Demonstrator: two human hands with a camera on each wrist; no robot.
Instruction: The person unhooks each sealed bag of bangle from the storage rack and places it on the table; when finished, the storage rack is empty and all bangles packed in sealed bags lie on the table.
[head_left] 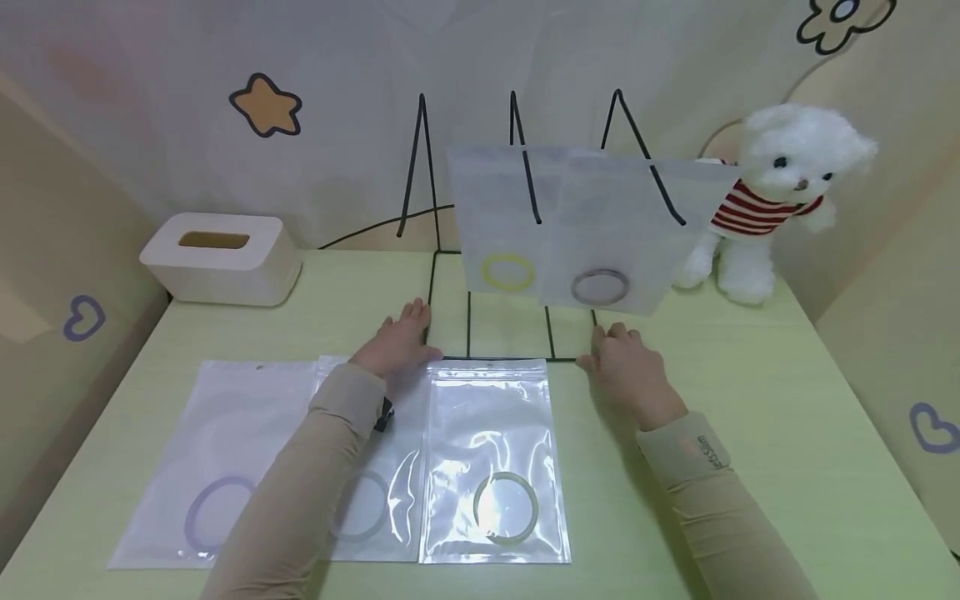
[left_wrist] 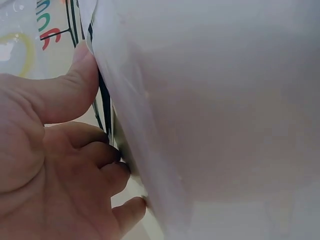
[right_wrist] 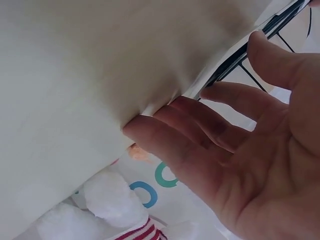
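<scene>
A black wire display rack (head_left: 468, 325) with three long hooks stands on the table. From two of its hooks hang clear zip bags, one with a yellow ring (head_left: 507, 272), one with a brownish ring (head_left: 600, 287). My left hand (head_left: 397, 342) rests at the front left corner of the rack's base, fingers along the side wire and thumb along the front. At the front right corner lies my right hand (head_left: 628, 371), its thumb and loosely bent fingers spread about the wire. Both wrist views show thumb and fingertips right at the dark wire, with nothing lifted.
Three more bags lie in front of the rack: one with a lilac ring (head_left: 217, 512), one with a pale ring (head_left: 362, 508) partly behind the left sleeve, one with a green ring (head_left: 506, 508). A white tissue box (head_left: 225, 258) and a plush bear (head_left: 772, 200) stand at the back.
</scene>
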